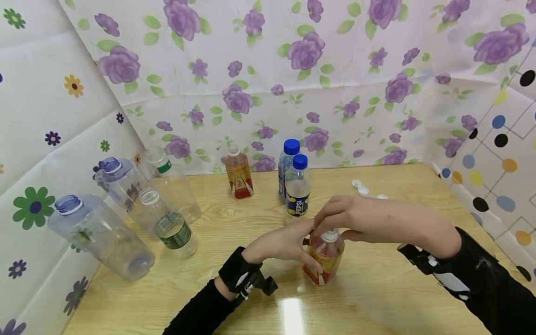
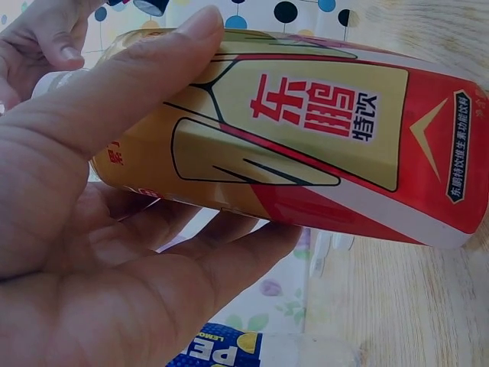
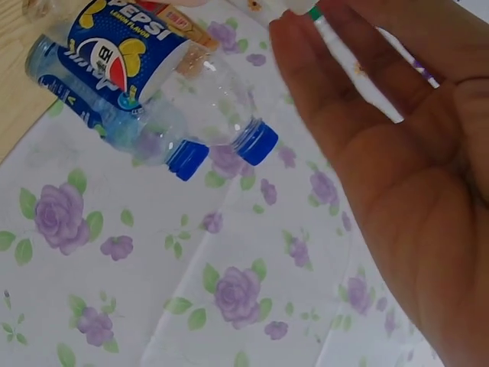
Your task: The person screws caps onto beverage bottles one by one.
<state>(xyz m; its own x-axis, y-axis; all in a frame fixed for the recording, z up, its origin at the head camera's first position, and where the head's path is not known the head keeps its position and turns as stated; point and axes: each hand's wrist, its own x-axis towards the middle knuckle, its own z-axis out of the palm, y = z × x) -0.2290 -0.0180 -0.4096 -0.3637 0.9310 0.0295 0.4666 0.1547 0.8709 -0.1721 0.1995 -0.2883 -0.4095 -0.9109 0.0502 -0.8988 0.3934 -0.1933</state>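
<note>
A gold and red drink bottle [image 1: 331, 257] stands upright on the table, close to the front. Its label shows large red Chinese characters in the left wrist view. My left hand [image 1: 289, 244] grips the bottle's side, thumb across the front and fingers behind. Over the top, my right hand [image 1: 356, 218] has its fingers and thumb bent around the white cap [image 1: 330, 236]. In the right wrist view the fingertips meet the cap at the upper edge, mostly out of frame. Just behind the hands is a Pepsi bottle [image 1: 298, 193] with a blue cap.
A second blue-capped bottle [image 1: 283, 167] and another gold and red bottle [image 1: 239, 174] stand farther back. To the left are uncapped clear bottles, including a green-labelled one [image 1: 175, 232] and a large bluish one [image 1: 100, 232]. Several loose white caps [image 1: 363, 190] lie behind my right forearm.
</note>
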